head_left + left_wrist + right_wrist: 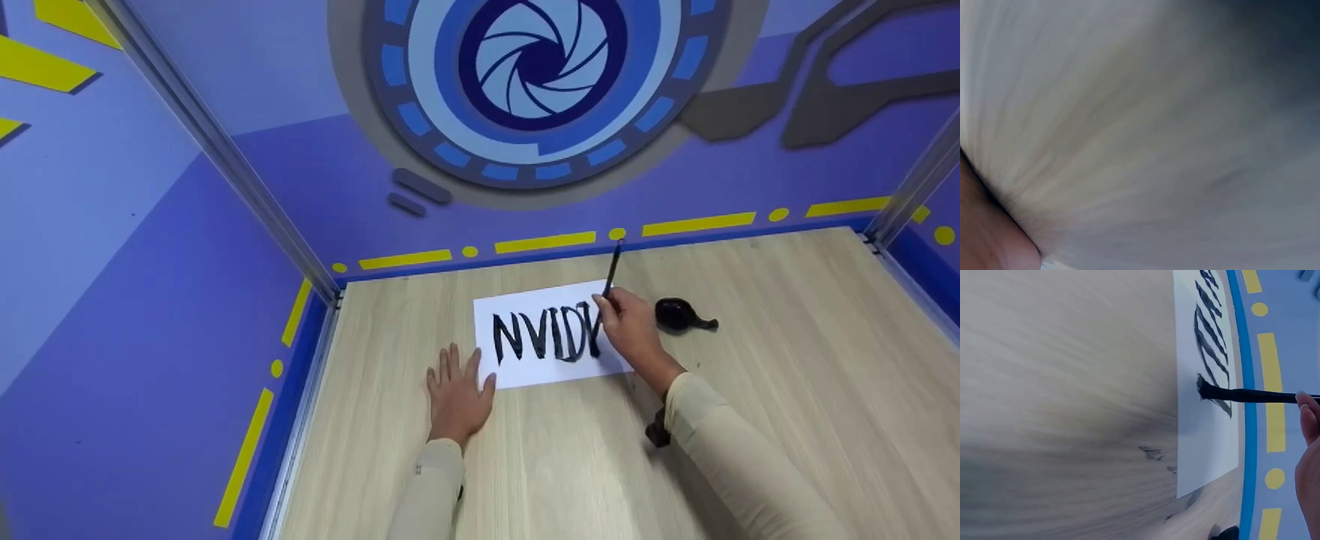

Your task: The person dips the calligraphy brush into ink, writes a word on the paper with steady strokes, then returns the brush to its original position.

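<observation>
A white sheet of paper [555,296] bears large black brushed letters reading NVID, with a slanted stroke after them beside the brush. My right hand [634,326] pinches a dark brush [615,262] by its handle, held steeply over that stroke. In the right wrist view the black bristles of the brush [1203,388] are near the sheet's lower edge; whether they touch it I cannot tell. Fingers spread, my left hand [459,397] rests on the table, its fingertips at the paper's left edge. The left wrist view shows only part of the left hand [994,239] and blur.
To the right of the right hand lies a glossy black, rounded object with a narrow spout-like end [679,315]. The wooden table [375,465] meets a blue-purple back wall [300,180] with yellow marks. A side wall [150,337] stands at the left.
</observation>
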Motion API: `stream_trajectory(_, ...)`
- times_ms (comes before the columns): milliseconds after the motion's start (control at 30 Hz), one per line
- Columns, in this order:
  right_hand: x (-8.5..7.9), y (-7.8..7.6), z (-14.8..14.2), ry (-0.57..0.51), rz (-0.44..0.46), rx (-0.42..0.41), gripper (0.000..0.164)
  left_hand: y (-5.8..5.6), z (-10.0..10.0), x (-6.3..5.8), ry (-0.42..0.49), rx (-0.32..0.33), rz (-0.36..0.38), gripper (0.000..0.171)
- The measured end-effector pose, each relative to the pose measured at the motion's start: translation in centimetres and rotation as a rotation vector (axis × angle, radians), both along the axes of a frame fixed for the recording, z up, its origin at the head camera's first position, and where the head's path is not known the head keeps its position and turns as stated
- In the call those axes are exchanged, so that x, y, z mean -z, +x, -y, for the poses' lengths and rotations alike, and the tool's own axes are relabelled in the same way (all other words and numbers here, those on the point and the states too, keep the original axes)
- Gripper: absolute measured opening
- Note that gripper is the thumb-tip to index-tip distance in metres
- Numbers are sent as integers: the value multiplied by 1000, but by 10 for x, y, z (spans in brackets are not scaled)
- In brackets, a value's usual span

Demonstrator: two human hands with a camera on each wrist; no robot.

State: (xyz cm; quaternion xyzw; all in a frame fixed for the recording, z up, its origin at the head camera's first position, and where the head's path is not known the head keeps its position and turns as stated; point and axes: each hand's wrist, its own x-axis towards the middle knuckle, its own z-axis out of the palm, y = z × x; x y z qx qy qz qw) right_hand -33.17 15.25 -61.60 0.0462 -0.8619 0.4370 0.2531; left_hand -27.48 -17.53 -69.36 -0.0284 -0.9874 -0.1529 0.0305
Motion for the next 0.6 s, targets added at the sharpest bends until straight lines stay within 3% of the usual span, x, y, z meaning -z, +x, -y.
stream_trajectory(333, 7, -2, -2, -41, -33, 57, 19, 1, -1, -5, 24, 6, 4, 64)
stream_trajectory(600, 12, 0, -3, -32, -151, 53, 15, 0, 0, -5, -7, -2, 40, 66)
